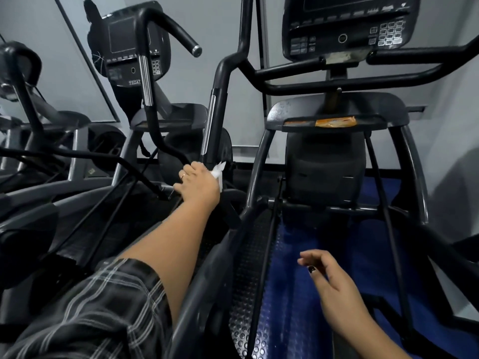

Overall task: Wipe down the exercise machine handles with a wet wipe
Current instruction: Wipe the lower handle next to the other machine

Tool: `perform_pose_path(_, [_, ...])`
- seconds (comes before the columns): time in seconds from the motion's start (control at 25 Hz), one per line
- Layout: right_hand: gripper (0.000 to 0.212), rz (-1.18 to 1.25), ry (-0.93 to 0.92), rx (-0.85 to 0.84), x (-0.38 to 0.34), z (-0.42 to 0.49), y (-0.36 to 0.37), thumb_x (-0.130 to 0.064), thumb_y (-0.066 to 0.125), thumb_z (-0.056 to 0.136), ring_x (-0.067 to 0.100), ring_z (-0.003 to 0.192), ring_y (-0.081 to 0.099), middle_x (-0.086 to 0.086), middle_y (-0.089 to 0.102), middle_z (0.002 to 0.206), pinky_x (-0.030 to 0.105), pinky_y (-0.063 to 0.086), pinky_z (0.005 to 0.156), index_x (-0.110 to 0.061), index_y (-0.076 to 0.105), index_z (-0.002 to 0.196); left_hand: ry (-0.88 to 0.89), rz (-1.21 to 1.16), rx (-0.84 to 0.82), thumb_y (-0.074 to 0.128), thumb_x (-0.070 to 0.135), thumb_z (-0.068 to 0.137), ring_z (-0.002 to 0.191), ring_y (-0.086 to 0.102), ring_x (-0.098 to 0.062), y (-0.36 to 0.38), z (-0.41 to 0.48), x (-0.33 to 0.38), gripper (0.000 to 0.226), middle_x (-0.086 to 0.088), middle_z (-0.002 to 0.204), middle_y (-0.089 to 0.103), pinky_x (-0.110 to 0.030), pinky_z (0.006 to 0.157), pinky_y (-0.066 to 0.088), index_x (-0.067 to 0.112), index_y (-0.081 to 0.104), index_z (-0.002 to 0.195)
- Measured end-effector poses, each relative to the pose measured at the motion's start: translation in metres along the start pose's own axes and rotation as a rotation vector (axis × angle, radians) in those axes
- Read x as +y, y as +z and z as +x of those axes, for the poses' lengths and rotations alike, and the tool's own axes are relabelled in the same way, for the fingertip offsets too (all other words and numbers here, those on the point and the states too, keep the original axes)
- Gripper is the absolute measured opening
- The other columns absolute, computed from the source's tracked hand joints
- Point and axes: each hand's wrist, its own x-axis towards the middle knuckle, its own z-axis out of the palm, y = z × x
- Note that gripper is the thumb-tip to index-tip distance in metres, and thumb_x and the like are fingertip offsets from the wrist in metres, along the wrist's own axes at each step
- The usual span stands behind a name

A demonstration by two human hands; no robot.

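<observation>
Nearest, the right hand hangs idle, well right of and below the handle, fingers loosely curled on nothing. Farther out, the left hand is clamped on the wipe, pressing it against the handle's lowest stretch, below its chrome strip. The wipe is white and crumpled, with a corner poking up past the fingers. The job looks to be midway: this handle is being worked at its foot, though no sheen shows which parts are done. Right of the handle, the bars under the console probably remain, above an orange packet.
</observation>
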Motion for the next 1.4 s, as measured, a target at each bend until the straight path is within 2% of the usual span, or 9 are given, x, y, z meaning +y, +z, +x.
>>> perform_pose_path(0.16, [0.037,0.002,-0.018,-0.024,-0.004,0.010,0.009,-0.003,0.045,0.099,-0.010,0.101,0.056,-0.015,0.067,0.107,0.014,0.041,0.082,-0.038,0.058,0.103,-0.035,-0.354,-0.183,0.056,0.059,0.088,0.129,0.043,-0.034,-0.008,0.031,-0.003,0.070,-0.012,0.135,0.049,-0.052,0.103,0.039,0.005,0.040,0.130])
perform_pose_path(0.32, [0.036,0.024,-0.027,-0.074,-0.009,0.007,0.013,-0.006,0.045,0.100,-0.009,0.104,0.056,-0.017,0.066,0.108,0.014,0.040,0.084,-0.040,0.058,0.103,-0.052,-0.479,-0.241,0.066,0.042,0.084,0.124,0.048,-0.034,-0.007,0.033,-0.012,0.059,-0.012,0.131,0.055,-0.051,0.102,0.041,0.008,0.045,0.128])
perform_pose_path(0.48, [0.034,0.042,-0.007,-0.046,-0.006,0.001,0.003,-0.006,0.045,0.100,-0.009,0.102,0.057,-0.015,0.066,0.108,0.014,0.043,0.084,-0.037,0.059,0.103,-0.064,-0.264,-0.258,0.062,0.053,0.084,0.127,0.046,-0.028,-0.013,0.009,-0.019,0.054,-0.001,0.128,0.055,-0.053,0.103,0.030,0.020,0.050,0.125])
perform_pose_path(0.64, [0.034,0.064,-0.004,-0.058,-0.006,-0.006,0.002,-0.005,0.044,0.101,-0.006,0.104,0.058,-0.014,0.066,0.107,0.014,0.043,0.081,-0.036,0.059,0.104,-0.062,-0.194,-0.467,0.054,0.063,0.069,0.119,0.052,-0.029,-0.017,-0.007,-0.030,0.066,0.000,0.124,0.059,-0.047,0.106,0.035,0.024,0.054,0.122])
perform_pose_path(0.76, [0.035,0.082,0.004,-0.084,-0.003,-0.012,0.008,-0.003,0.044,0.100,-0.001,0.104,0.059,-0.012,0.067,0.107,0.015,0.042,0.084,-0.034,0.059,0.104,0.122,0.182,-0.655,0.055,0.029,0.080,0.103,0.060,-0.022,-0.022,-0.015,-0.023,0.024,-0.001,0.118,0.065,-0.044,0.099,0.048,0.018,0.064,0.100])
perform_pose_path(0.84, [0.036,0.087,0.011,-0.088,0.000,-0.016,0.008,-0.001,0.045,0.099,0.001,0.103,0.060,-0.010,0.068,0.105,0.019,0.043,0.084,-0.034,0.060,0.103,0.139,0.331,-0.723,0.064,0.013,0.077,0.092,0.061,-0.025,-0.021,-0.023,-0.025,0.020,-0.012,0.107,0.066,-0.043,0.087,0.055,0.009,0.069,0.095])
perform_pose_path(1.0, [0.035,0.095,0.014,-0.090,0.001,-0.025,0.002,0.000,0.044,0.099,0.001,0.102,0.060,-0.010,0.068,0.104,0.015,0.044,0.081,-0.031,0.060,0.102,-0.003,0.329,-0.690,0.062,0.037,0.077,0.112,0.053,-0.030,-0.017,-0.036,-0.052,0.029,-0.007,0.122,0.059,-0.050,0.101,0.043,0.014,0.059,0.093])
perform_pose_path(1.16, [0.038,0.090,-0.019,-0.079,-0.004,-0.030,0.001,0.003,0.044,0.097,0.002,0.103,0.060,-0.010,0.068,0.105,0.013,0.042,0.082,-0.032,0.060,0.101,-0.048,0.563,-0.474,0.050,0.056,0.084,0.141,0.018,-0.027,-0.024,-0.066,-0.072,0.063,-0.004,0.149,0.028,-0.055,0.097,0.033,0.024,0.046,0.138])
perform_pose_path(1.4, [0.038,0.094,-0.022,-0.106,-0.006,-0.032,0.003,0.002,0.045,0.098,-0.002,0.102,0.060,-0.011,0.067,0.105,0.011,0.043,0.080,-0.032,0.060,0.101,-0.093,0.272,-0.329,0.061,0.022,0.088,0.116,0.058,-0.030,-0.008,-0.086,-0.074,0.044,-0.011,0.124,0.061,-0.037,0.097,0.042,0.004,0.050,0.127])
